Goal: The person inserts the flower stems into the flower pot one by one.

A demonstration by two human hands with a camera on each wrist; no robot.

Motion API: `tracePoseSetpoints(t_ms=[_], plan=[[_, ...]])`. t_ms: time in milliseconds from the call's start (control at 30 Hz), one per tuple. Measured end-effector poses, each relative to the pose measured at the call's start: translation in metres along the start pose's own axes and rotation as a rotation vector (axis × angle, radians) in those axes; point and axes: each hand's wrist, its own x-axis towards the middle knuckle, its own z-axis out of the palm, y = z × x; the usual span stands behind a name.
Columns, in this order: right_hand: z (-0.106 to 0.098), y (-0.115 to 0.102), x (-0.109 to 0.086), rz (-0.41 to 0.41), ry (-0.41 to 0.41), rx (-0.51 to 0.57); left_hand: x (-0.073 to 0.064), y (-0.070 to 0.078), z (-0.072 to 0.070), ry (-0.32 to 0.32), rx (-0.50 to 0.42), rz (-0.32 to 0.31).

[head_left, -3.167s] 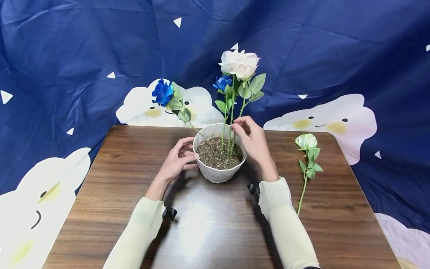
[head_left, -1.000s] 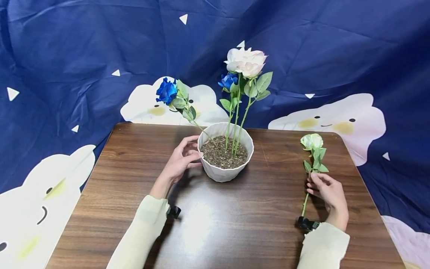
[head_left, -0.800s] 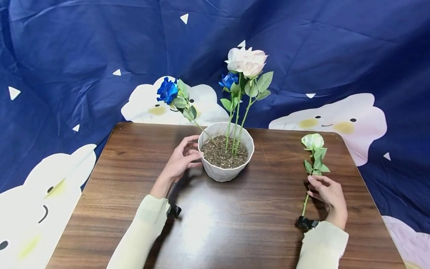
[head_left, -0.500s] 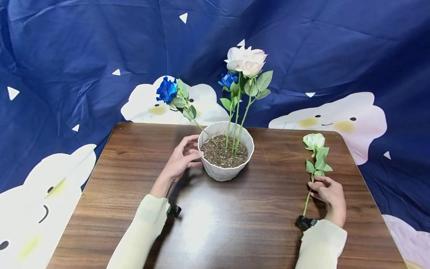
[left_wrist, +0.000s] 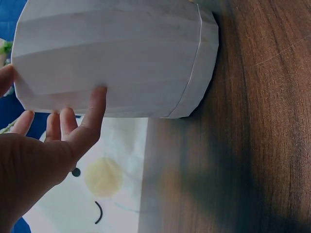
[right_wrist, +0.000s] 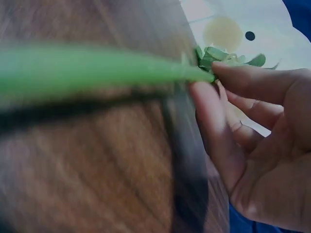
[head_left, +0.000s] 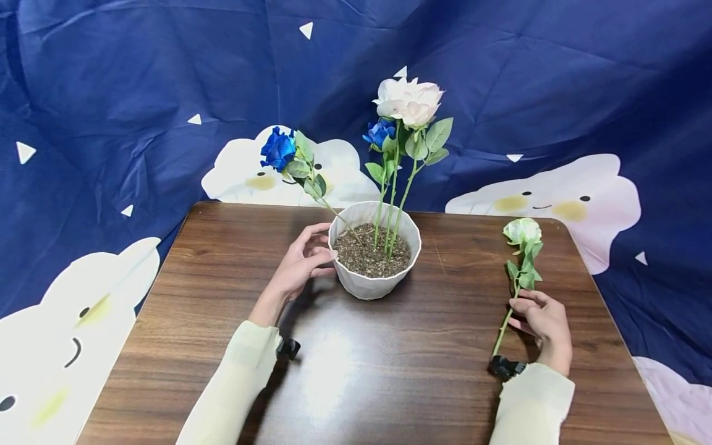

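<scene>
My right hand (head_left: 544, 321) pinches the stem of a pale green-white rose (head_left: 521, 232) between thumb and fingers, near the table's right side. In the right wrist view the green stem (right_wrist: 112, 70) runs blurred across the picture into the fingertips. At centre stands a white faceted flowerpot (head_left: 371, 288), filled with soil (head_left: 367, 259). My left hand (head_left: 297, 266) rests its spread fingers against the pot's left wall and rim. A blue rose (head_left: 278, 149) leans left from the pot. A second blue rose (head_left: 381, 133) and a big pinkish-white flower (head_left: 408, 101) stand more upright.
The brown wooden table (head_left: 222, 278) carries the pot near its far edge. Behind it hangs a dark blue cloth (head_left: 167, 62) printed with white clouds. Each wrist bears a small black camera (head_left: 288, 349).
My right hand has left the stems in the pot, moved right and taken hold of the green-white rose. The rose's head and stem have shifted slightly. My left hand stays at the pot.
</scene>
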Motion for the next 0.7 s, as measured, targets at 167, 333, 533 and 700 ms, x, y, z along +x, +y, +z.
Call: tracePoseSetpoints(t_ms=[167, 333, 533, 700], plan=[[0.003, -0.003, 0.002, -0.041, -0.006, 0.216, 0.0, 0.0, 0.0, 0.0, -0.001, -0.002], [0.01, -0.011, 0.003, -0.072, -0.002, 0.424, 0.0, -0.001, 0.0, 0.001, -0.002, -0.006], [0.024, -0.022, 0.003, -0.131, -0.031, 0.606, -0.001, 0.0, 0.001, 0.005, -0.002, -0.009], [0.036, -0.031, 0.005, -0.187, -0.064, 0.678, -0.001, 0.002, 0.002, 0.003, 0.006, -0.004]])
